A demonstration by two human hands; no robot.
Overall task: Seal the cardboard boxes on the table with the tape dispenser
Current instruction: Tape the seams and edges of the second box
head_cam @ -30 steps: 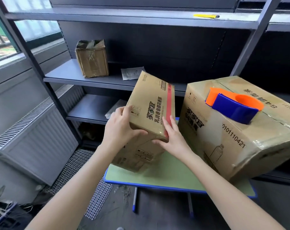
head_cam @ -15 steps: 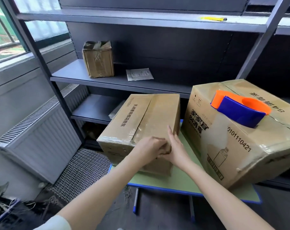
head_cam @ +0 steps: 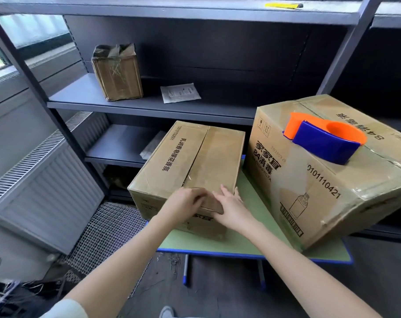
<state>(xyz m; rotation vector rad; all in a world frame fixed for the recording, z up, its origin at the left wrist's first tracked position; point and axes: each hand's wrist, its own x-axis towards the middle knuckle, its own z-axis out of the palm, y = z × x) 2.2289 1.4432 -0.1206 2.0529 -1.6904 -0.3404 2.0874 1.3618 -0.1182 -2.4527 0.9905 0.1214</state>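
While flat on table (head_cam: 247, 244), small box (head_cam: 190, 161) lengthwise away.

You have three boxes before you: a small cardboard box (head_cam: 218, 157) and a large cardboard box (head_cam: 332, 203) on the bench (head_cam: 252, 244), and a worn cardboard box (head_cam: 118, 74) on the shelf (head_cam: 80, 97). You also have one tape dispenser (head_cam: 328, 143), one paper sheet (head_cam: 180, 92), and two hands: your left hand (head_cam: 185, 205) and right hand (head_cam: 231, 207).

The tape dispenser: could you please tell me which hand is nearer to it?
Right. The right hand rests on the small box, left of the tape dispenser; the left hand lies further left.
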